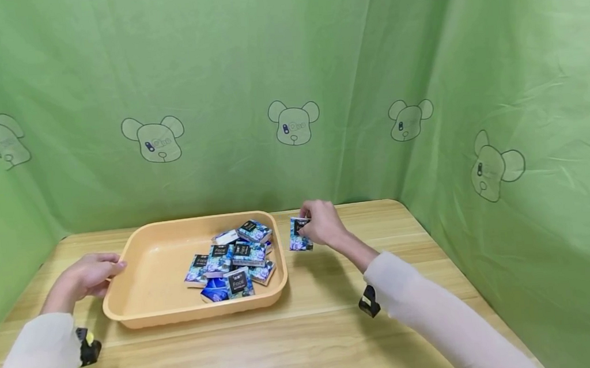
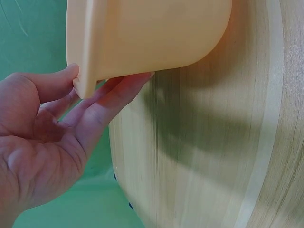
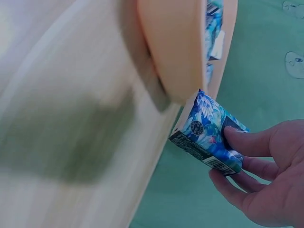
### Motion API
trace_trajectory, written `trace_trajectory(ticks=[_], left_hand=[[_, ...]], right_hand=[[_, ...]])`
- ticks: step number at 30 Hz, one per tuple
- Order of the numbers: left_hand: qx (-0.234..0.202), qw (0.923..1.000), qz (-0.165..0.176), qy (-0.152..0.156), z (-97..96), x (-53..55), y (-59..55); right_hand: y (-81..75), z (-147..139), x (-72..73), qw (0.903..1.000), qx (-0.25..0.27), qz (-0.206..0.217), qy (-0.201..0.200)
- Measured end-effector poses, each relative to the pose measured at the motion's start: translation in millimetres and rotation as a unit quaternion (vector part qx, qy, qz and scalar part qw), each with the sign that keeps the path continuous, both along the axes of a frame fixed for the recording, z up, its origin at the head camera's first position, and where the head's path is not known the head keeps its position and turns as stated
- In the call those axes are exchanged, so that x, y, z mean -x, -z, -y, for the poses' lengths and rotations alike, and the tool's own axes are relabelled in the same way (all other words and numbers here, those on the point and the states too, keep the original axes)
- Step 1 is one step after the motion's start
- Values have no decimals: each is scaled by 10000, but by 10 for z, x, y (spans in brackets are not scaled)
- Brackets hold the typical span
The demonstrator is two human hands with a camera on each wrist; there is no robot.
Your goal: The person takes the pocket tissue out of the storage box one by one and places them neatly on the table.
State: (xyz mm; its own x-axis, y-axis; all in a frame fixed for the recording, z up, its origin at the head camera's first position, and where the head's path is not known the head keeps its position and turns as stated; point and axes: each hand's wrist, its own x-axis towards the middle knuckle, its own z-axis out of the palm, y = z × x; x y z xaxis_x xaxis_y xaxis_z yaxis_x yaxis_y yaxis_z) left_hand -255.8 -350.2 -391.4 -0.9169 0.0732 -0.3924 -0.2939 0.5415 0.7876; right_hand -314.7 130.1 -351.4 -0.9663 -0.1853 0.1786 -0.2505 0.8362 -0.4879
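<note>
A shallow orange-yellow plastic tray [image 1: 162,275] sits on the table with a heap of tissue packs [image 1: 220,259] in its right half. At the tray's left end, my left hand [image 1: 90,275] grips the rim, thumb on top and fingers underneath; the left wrist view shows this pinch on the tray edge [image 2: 88,52]. Just beyond the tray's right wall, my right hand [image 1: 324,223] pinches one blue floral tissue pack [image 3: 209,133] with a black "Face" label between thumb and fingers. That pack is held above the table, apart from the tray.
The wooden table [image 1: 225,357] runs up to a green curtain [image 1: 212,57] printed with bear heads, which stands behind and on both sides. A black wrist camera [image 1: 369,302] hangs under the right sleeve, another black device [image 1: 88,346] by the left.
</note>
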Motion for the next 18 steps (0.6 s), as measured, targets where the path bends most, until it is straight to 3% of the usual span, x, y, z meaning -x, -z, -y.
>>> trace_trajectory(ticks=[10, 18], left_hand=[[34, 10000, 17, 14, -2, 2, -4], [43, 10000, 31, -23, 7, 10, 8]], right_hand=[[278, -83, 4, 9993, -160, 310, 122], [401, -69, -1, 9964, -82, 820, 179]])
